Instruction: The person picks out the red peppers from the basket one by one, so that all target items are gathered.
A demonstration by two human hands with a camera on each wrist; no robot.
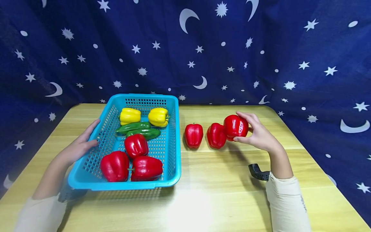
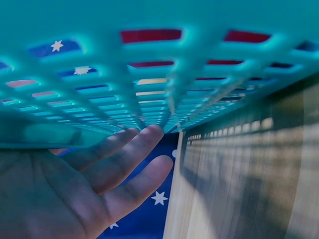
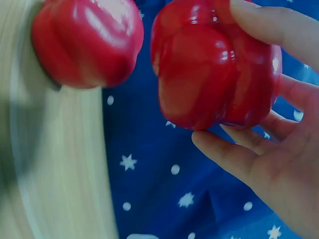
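Note:
My left hand (image 1: 79, 146) holds the left rim of a blue plastic basket (image 1: 177, 145), thumb over the rim. In the left wrist view, the fingers (image 2: 127, 159) stretch along the basket's perforated outer side (image 2: 164, 107). Inside lie two yellow bell peppers (image 1: 130, 116), two long green peppers (image 1: 144, 133) and three red bell peppers (image 1: 146, 168). My right hand (image 1: 258, 133) grips another red bell pepper (image 1: 235, 126) between thumb and fingers, above the table. Beside it are two more red bell peppers (image 1: 193, 136) (image 1: 216, 135) on the wood.
The wooden table (image 1: 214, 180) ends at a dark blue curtain (image 1: 162, 58) with moons and stars. A black curved piece (image 1: 258, 172) is by my right wrist. Shadow falls on the table under the basket's front edge.

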